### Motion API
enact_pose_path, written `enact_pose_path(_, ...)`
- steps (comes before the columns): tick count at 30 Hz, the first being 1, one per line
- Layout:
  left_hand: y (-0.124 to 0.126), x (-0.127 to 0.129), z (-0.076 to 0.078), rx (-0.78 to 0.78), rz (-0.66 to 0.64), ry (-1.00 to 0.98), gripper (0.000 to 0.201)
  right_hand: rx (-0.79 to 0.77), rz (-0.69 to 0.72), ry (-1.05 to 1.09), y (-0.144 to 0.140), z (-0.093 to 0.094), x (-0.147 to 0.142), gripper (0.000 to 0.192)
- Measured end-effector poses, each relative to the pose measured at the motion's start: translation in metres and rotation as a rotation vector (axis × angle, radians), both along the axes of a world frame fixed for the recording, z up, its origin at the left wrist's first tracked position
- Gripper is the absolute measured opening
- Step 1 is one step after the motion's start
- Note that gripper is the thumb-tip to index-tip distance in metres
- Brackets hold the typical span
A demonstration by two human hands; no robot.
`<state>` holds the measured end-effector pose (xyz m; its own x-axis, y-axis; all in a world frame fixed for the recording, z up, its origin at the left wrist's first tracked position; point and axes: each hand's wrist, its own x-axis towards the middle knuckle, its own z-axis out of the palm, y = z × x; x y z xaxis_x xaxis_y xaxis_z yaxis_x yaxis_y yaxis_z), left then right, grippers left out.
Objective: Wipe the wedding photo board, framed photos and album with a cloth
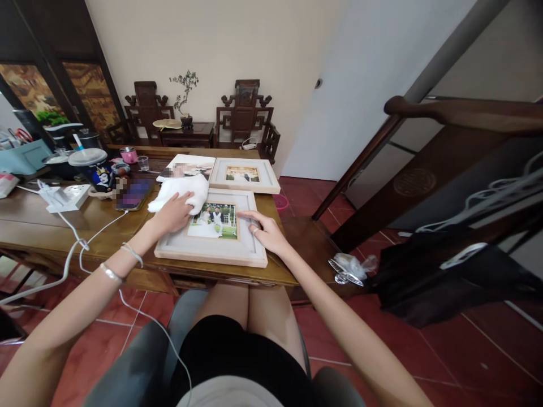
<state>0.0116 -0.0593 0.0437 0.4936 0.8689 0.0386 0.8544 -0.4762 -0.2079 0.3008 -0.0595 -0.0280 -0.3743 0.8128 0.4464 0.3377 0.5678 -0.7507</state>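
Wooden table (51,226): left hand (172,216) presses white cloth (180,192) onto picture frame (212,229); right hand (265,230) flat, steadying its edge.

Bare tabletop (38,226) left of frame (212,249) — power strip (68,198), phone (133,195) crowd beyond.

Cream wall (220,51) behind two carved dark-wood chairs (244,116), a low side table (189,134) between them bearing a small potted plant (185,96). Red tiled floor (424,350). Dark wooden stair rail (466,110) at right. Painted panels (91,93) on the left wall. Soft, even daylight.
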Motion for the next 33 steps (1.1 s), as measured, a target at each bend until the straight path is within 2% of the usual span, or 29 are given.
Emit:
enact_pose_path(3, -0.037, -0.001, 0.002, -0.039, -0.016, 0.03, 0.027, -0.003, -0.009, -0.007, -0.001, 0.001, -0.001, 0.056)
enact_pose_path(8, -0.117, 0.009, 0.012, -0.134, -0.033, 0.027, 0.028, 0.001, -0.015, -0.01, -0.001, 0.001, -0.001, 0.054)
enact_pose_path(11, -0.142, 0.016, 0.013, -0.147, -0.034, -0.031, 0.028, 0.008, -0.016, -0.028, -0.001, 0.001, 0.0, 0.053)
enact_pose_path(13, -0.138, 0.019, 0.011, -0.164, -0.021, -0.058, 0.029, 0.01, -0.017, -0.03, -0.001, 0.0, 0.0, 0.053)
enact_pose_path(15, -0.118, 0.02, 0.009, -0.192, 0.004, -0.055, 0.03, 0.01, -0.018, -0.027, -0.001, 0.0, 0.0, 0.053)
enact_pose_path(18, -0.072, 0.019, 0.005, -0.2, 0.049, -0.01, 0.029, 0.013, -0.024, -0.024, -0.001, 0.0, -0.001, 0.053)
enact_pose_path(21, -0.024, 0.019, 0.004, -0.104, 0.079, 0.01, 0.026, 0.016, -0.031, -0.015, 0.0, 0.0, -0.001, 0.053)
enact_pose_path(24, 0.006, 0.018, 0.006, -0.016, 0.068, 0.006, 0.028, 0.016, -0.018, 0.0, 0.001, -0.001, -0.001, 0.054)
enact_pose_path(28, 0.014, 0.014, 0.008, 0.026, 0.037, 0.048, 0.032, 0.01, -0.008, 0.02, 0.002, -0.001, -0.001, 0.055)
enact_pose_path(31, -0.001, 0.009, 0.009, -0.003, 0.029, 0.092, 0.03, 0.005, -0.024, 0.008, 0.002, 0.0, -0.001, 0.055)
enact_pose_path(33, -0.019, 0.007, 0.011, -0.028, 0.014, 0.123, 0.028, 0.006, -0.04, -0.006, 0.002, 0.0, -0.002, 0.054)
